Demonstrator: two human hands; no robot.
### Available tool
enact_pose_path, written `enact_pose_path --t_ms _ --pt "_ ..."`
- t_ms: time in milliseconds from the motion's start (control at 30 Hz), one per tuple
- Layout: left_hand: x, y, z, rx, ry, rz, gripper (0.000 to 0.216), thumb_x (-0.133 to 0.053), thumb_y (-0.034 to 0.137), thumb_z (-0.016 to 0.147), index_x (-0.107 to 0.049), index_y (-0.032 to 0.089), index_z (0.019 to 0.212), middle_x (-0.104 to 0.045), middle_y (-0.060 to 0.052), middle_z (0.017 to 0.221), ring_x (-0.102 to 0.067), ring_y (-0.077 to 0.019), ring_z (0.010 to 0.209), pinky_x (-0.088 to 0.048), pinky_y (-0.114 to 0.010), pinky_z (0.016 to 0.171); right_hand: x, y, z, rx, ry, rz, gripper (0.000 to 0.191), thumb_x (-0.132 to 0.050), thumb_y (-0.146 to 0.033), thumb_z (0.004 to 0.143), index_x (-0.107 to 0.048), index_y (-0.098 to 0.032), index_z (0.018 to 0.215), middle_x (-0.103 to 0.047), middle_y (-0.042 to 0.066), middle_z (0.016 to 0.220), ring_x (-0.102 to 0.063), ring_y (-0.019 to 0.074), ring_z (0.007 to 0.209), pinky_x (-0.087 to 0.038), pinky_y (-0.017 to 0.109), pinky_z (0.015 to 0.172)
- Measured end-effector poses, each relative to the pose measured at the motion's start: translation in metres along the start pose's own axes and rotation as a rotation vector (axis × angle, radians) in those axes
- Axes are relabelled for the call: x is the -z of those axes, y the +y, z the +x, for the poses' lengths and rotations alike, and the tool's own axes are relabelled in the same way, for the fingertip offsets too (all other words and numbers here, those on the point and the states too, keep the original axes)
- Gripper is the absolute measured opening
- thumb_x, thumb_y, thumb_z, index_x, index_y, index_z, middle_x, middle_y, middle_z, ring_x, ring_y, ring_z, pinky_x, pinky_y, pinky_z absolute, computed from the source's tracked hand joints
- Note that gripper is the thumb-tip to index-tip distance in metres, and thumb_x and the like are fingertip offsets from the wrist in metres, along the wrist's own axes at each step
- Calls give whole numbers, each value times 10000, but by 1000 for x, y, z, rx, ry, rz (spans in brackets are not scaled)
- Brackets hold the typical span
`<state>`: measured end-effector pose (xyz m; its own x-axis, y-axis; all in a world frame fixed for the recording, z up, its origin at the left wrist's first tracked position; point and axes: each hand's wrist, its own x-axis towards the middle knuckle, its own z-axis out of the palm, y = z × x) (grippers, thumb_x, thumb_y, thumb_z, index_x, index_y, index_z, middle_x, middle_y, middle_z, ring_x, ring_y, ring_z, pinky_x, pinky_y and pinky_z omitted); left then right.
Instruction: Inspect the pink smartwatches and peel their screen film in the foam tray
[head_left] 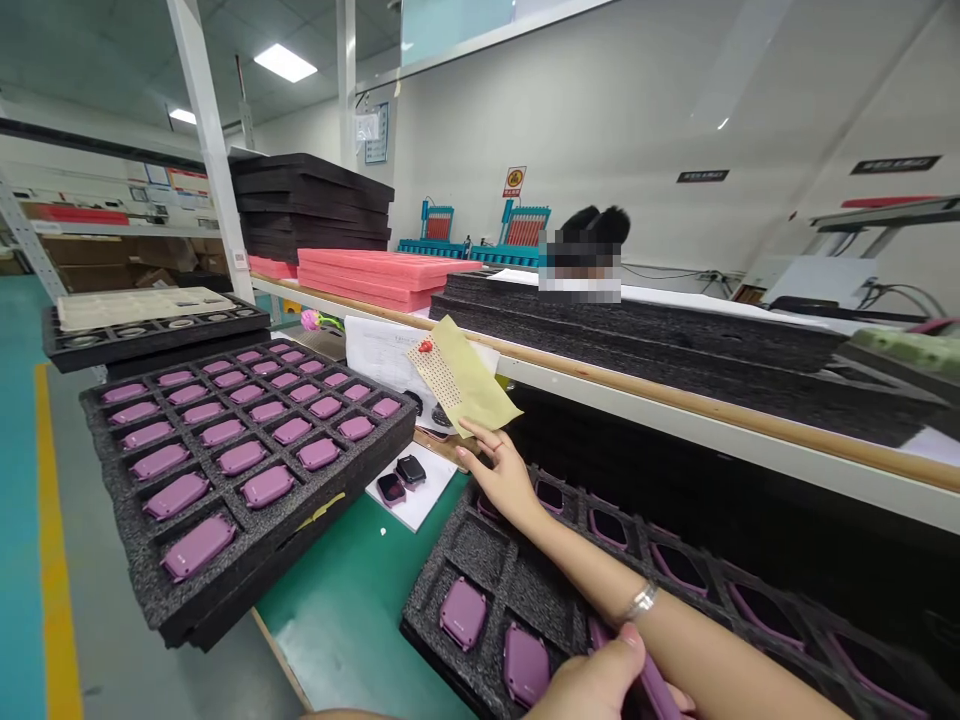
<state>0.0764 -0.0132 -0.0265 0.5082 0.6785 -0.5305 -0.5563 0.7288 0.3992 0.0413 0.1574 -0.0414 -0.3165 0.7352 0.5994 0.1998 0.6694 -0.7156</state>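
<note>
right fingers (484, 437): clamped on the lower corner of the yellow sticker sheet (463, 378); thumb and forefinger together, the other fingers spread.
right hand (504, 476): raised over the far edge of the near foam tray (480, 552); bracelet at the wrist.
yellow sticker sheet: held up and tilted above the bench; grid of small dots on its left half, one red dot (425, 346) by the top corner.
left fingers (628, 640): curled shut around a purple watch case (654, 690).
left hand (600, 685): low at the bottom edge, over the near foam tray.
near foam tray: black, partly filled; purple cases in some pockets, others bare.
full foam tray (120, 500): to the left; every visible pocket held a purple case.
bench (352, 600): green; two watches (401, 478) lay on white paper between the trays.
shelf behind: pink foam sheets (375, 270) beside black foam stacks (315, 200).
</note>
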Motion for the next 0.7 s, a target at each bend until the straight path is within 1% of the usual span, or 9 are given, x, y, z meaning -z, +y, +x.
enact_pose_path --t_ms 67,100,167,267,367,467,600,700 --pt "0 1 -1 7 15 10 589 -389 580 996 -585 125 677 -550 -58 634 -364 -98 431 -194 -270 495 -4 -4 14 -8 16 -24 285 -647 -367 960 -660 -188 1182 -650 90 1276 -639 238 1137 -535 482 984" --pt "1 0 0 8 10 15 586 -401 582 991 -580 127 669 -552 -60 632 -369 -98 433 -190 -268 495 -7 -7 21 -9 28 -34 275 -648 -367 959 -666 -184 1164 -656 88 1264 -640 236 1133 -533 481 984" --pt "6 -4 5 -17 -19 9 569 -499 622 938 -564 133 655 -552 -63 625 -383 -101 450 -179 -258 496 -12 -14 32 -4 44 -44 262 -649 -366 959 -673 -183 1145 -669 84 1245 -642 235 1134 -526 483 995" --pt "17 -12 17 -70 -76 -41 541 -662 663 815 -566 148 682 -556 -48 624 -357 -92 462 -182 -241 494 -18 -27 43 -7 72 -38 266 -634 -365 970 -671 -197 1173 -670 85 1262 -648 231 1139 -523 479 1007" --pt "24 -17 23 -74 -82 -92 510 -712 654 776 -586 161 745 -560 -30 640 -334 -81 450 -198 -229 481 -19 -36 47 -45 118 -26 274 -625 -377 974 -676 -203 1180 -678 89 1273 -653 228 1144 -513 477 1023" --pt "25 -16 18 -57 -71 -132 486 -726 637 771 -586 172 783 -553 -20 644 -339 -81 438 -191 -219 466 -18 -37 51 -101 156 -14 282 -647 -396 958 -689 -187 1143 -694 85 1240 -653 234 1149 -496 494 1038" --pt "25 -16 12 -16 -80 -148 470 -741 623 761 -574 185 799 -539 -4 631 -322 -75 427 -192 -211 458 -17 -31 56 -177 180 28 267 -658 -373 954 -676 -161 1114 -690 76 1183 -663 229 1091 -531 482 979" --pt "28 -20 19 -93 -65 -142 484 -762 622 735 -582 177 804 -575 -27 667 -361 -79 445 -206 -209 465 -19 -32 52 -185 183 107 266 -649 -356 961 -667 -161 1140 -678 81 1214 -653 235 1117 -533 484 980"
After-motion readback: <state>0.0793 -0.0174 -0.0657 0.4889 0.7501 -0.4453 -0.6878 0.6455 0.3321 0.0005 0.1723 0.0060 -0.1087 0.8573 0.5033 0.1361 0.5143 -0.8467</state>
